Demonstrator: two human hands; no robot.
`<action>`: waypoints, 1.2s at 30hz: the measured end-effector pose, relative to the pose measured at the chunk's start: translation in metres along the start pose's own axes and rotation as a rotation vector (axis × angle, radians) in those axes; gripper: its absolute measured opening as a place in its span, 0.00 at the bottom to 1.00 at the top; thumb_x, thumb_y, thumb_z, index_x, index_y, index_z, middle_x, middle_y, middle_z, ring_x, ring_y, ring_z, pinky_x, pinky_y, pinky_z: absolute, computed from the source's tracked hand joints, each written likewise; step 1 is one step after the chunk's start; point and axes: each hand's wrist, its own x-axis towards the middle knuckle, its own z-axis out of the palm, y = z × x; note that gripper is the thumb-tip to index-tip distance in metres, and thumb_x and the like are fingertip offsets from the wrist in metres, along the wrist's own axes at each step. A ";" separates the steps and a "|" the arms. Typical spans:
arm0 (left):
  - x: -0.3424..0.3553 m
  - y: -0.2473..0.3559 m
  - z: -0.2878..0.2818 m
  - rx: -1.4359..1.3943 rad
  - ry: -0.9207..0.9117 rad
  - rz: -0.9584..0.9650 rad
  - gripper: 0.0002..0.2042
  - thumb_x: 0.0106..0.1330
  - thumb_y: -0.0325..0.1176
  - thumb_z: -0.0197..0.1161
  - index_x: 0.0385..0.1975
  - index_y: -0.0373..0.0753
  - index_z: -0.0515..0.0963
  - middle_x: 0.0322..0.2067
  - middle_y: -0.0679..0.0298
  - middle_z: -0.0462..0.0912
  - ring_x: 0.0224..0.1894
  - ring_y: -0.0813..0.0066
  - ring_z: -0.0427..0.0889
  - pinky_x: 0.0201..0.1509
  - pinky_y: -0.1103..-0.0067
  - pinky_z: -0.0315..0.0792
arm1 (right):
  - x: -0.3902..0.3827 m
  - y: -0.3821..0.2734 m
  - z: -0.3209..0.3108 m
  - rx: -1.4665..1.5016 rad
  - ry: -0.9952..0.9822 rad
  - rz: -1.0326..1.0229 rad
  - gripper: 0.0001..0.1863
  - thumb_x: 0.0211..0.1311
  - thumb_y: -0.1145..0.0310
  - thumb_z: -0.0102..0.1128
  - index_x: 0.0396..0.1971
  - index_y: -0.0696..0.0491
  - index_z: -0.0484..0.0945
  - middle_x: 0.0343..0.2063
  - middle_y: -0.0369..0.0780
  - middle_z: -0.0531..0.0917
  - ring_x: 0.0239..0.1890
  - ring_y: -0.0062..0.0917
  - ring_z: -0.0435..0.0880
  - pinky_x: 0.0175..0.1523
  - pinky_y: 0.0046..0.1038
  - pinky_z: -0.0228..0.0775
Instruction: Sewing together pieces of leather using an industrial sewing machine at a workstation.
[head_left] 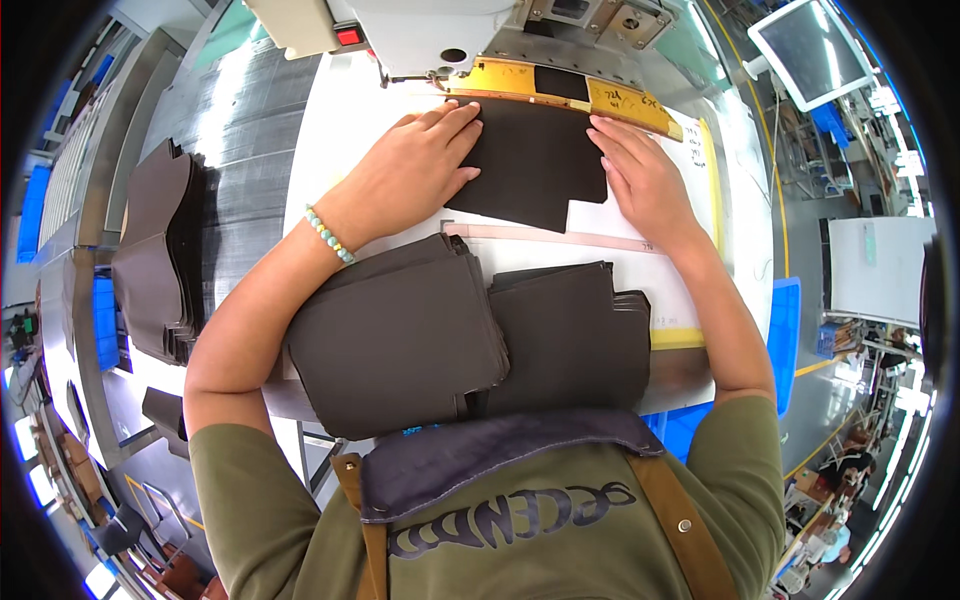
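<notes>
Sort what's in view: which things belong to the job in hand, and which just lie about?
In use, it seems:
dark panel, touched by the left hand and right hand
white machine head
yellow strip
dark stacks nearest the person, likely

Seemingly aside:
screen at upper right
blue bin at right

olive shirt [580, 555] with short, loose sleeves [235, 470], bulky dark lettering [510, 520] across the front; dark navy flap [510, 455] with a pale stitched edge; two brown straps [672, 500], the right one bearing a round metal stud [685, 525]; left wrist ringed by a bracelet [330, 236] of round teal, pale and yellow beads; both forearms bare
</notes>
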 end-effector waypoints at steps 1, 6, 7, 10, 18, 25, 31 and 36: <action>0.001 0.000 -0.002 -0.020 -0.010 0.006 0.24 0.75 0.39 0.64 0.64 0.28 0.76 0.70 0.52 0.74 0.72 0.58 0.74 0.72 0.66 0.71 | 0.000 0.000 -0.001 -0.011 0.004 -0.005 0.17 0.69 0.75 0.62 0.57 0.58 0.84 0.62 0.41 0.84 0.65 0.37 0.81 0.68 0.38 0.75; 0.003 0.000 -0.008 0.012 -0.065 0.022 0.25 0.76 0.41 0.63 0.63 0.28 0.76 0.69 0.50 0.74 0.71 0.57 0.74 0.72 0.66 0.71 | 0.001 -0.002 -0.003 -0.012 0.020 -0.019 0.16 0.68 0.76 0.63 0.55 0.59 0.84 0.61 0.41 0.84 0.64 0.38 0.81 0.66 0.38 0.75; 0.003 0.000 -0.008 0.012 -0.068 0.025 0.25 0.75 0.41 0.63 0.63 0.28 0.76 0.69 0.50 0.74 0.71 0.56 0.74 0.72 0.66 0.71 | 0.002 -0.002 -0.003 -0.020 0.016 -0.024 0.16 0.68 0.76 0.63 0.54 0.59 0.84 0.60 0.42 0.84 0.64 0.38 0.81 0.66 0.38 0.75; 0.004 -0.002 -0.009 -0.005 -0.063 0.025 0.25 0.75 0.41 0.64 0.62 0.27 0.77 0.69 0.50 0.74 0.70 0.56 0.75 0.72 0.66 0.71 | 0.003 -0.003 -0.005 -0.016 0.011 -0.025 0.17 0.67 0.77 0.64 0.55 0.59 0.84 0.60 0.42 0.84 0.63 0.39 0.81 0.66 0.38 0.76; 0.006 -0.002 -0.014 -0.075 -0.073 0.003 0.24 0.73 0.40 0.66 0.61 0.27 0.77 0.68 0.50 0.74 0.67 0.55 0.77 0.71 0.66 0.72 | 0.003 -0.002 -0.006 -0.066 -0.032 -0.068 0.19 0.66 0.79 0.63 0.57 0.59 0.83 0.62 0.41 0.83 0.62 0.39 0.82 0.66 0.38 0.76; 0.007 -0.001 -0.016 -0.071 -0.091 -0.011 0.24 0.73 0.39 0.66 0.61 0.27 0.77 0.68 0.50 0.74 0.66 0.56 0.78 0.71 0.66 0.72 | 0.007 -0.007 -0.013 -0.138 -0.083 -0.097 0.21 0.64 0.82 0.62 0.57 0.58 0.83 0.62 0.40 0.83 0.63 0.37 0.82 0.67 0.37 0.76; 0.008 -0.003 -0.012 -0.064 -0.094 -0.001 0.24 0.74 0.40 0.66 0.61 0.28 0.77 0.68 0.50 0.74 0.67 0.55 0.77 0.71 0.66 0.72 | 0.011 -0.006 -0.020 -0.109 -0.161 -0.068 0.21 0.64 0.81 0.60 0.58 0.57 0.83 0.63 0.40 0.83 0.64 0.37 0.81 0.68 0.37 0.76; 0.009 -0.001 -0.012 -0.047 -0.090 0.000 0.24 0.74 0.40 0.65 0.61 0.28 0.77 0.68 0.49 0.74 0.67 0.55 0.77 0.71 0.66 0.73 | 0.017 -0.007 -0.026 -0.083 -0.201 -0.049 0.21 0.65 0.81 0.60 0.58 0.57 0.83 0.63 0.40 0.83 0.64 0.37 0.81 0.69 0.37 0.75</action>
